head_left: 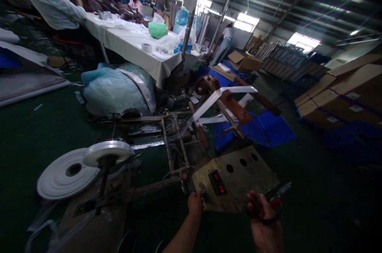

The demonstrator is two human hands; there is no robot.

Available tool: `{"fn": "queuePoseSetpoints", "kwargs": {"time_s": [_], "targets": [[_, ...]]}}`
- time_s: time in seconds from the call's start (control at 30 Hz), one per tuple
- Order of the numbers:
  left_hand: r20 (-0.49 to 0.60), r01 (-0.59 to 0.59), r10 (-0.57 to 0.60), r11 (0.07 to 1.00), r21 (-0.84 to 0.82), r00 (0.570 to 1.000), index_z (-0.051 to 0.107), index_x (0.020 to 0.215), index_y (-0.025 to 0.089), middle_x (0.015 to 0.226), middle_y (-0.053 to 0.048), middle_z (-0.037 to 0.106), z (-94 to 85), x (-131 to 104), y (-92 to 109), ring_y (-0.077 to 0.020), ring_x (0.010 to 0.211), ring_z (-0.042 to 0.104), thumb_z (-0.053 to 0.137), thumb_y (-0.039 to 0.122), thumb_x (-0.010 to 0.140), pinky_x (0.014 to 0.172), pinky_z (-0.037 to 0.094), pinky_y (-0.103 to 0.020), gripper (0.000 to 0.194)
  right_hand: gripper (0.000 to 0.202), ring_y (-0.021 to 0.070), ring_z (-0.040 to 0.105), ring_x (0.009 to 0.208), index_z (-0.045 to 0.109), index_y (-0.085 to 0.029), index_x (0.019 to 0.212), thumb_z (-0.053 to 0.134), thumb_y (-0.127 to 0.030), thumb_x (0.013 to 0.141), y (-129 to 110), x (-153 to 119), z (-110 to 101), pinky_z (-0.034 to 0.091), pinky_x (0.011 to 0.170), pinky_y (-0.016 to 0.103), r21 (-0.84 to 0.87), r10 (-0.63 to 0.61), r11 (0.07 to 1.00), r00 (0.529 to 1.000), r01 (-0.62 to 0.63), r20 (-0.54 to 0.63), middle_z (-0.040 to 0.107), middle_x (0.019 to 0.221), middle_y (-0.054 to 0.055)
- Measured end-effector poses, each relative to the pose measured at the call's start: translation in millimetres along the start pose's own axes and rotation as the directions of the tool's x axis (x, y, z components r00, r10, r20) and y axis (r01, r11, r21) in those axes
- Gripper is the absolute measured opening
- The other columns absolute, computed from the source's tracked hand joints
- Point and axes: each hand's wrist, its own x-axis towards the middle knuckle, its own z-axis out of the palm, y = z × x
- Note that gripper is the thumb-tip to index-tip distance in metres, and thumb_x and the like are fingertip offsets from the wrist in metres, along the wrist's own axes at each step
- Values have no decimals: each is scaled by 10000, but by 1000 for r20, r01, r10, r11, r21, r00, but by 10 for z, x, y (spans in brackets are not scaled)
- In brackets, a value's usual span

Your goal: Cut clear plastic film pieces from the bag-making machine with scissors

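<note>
"Where are your hands at, OP?"

"Control box [247, 175] is at 5 o'clock in my view. My left hand [195, 203] is at 8 o'clock from its red display [217, 183], fingertips right at the knob [203, 193]; can't tell if they're pinched on it. My right hand [264, 217], 4 o'clock from the display, is wrapped around the scissors [275, 202], blades aimed between 1 and 2."

"And the white roll [53, 176]?"

"Over at 8 o'clock in my view, well left of the box."

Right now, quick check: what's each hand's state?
Left hand: curled at the small knob on the control box; whether it grips can't be told.
Right hand: closed, holding scissors.
</note>
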Motion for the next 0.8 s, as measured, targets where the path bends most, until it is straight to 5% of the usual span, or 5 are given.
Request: {"fn": "queuePoseSetpoints", "kwargs": {"time_s": [0.8], "targets": [[56, 62, -57, 994, -92, 997, 383, 610, 193, 429, 74, 384, 2, -6, 11, -66, 320, 373, 421, 400, 809, 370, 278, -197, 290, 422, 123, 629, 752, 543, -183, 932, 753, -253, 573, 24, 20, -27, 494, 551, 177, -6, -41, 999, 998, 41, 40, 647, 883, 4]]}}
